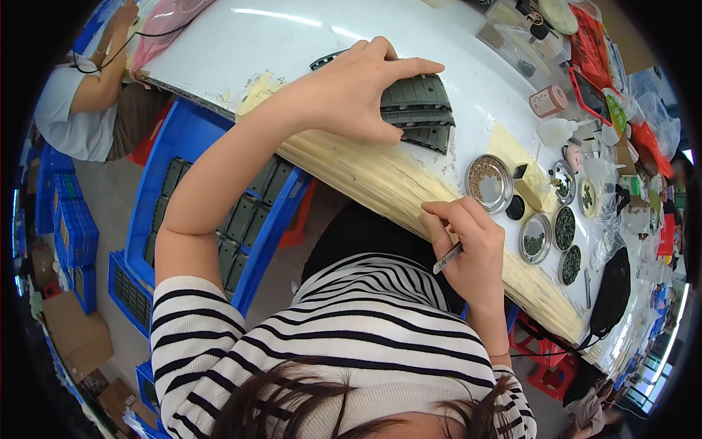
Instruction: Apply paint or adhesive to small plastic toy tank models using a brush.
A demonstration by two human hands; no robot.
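1. White-shirted co-worker (77,117) at the far left, beyond the nearest crate.
2. Blue plastic crate (186,128) beside the table, filled with rows of dark green pieces (238,223) (partly hidden behind the left forearm).
3. Left hand (344,88): back upward over curved dark green panels (417,102), thumb and forefinger wide apart across them; I cannot tell whether it grips. These panels lie overlapped on the white tabletop (285,44), near its cream-covered edge (365,164).
4. Right hand (472,245): clamped on a slim metal tool (447,258) that juts out leftward; thumb and forefinger tips are close together (anything between them is too small to tell).
5. Round metal dish (503,199) of brown granules (484,175), near the right hand; beside it, a second metal dish (537,222) holding green bits (534,244).
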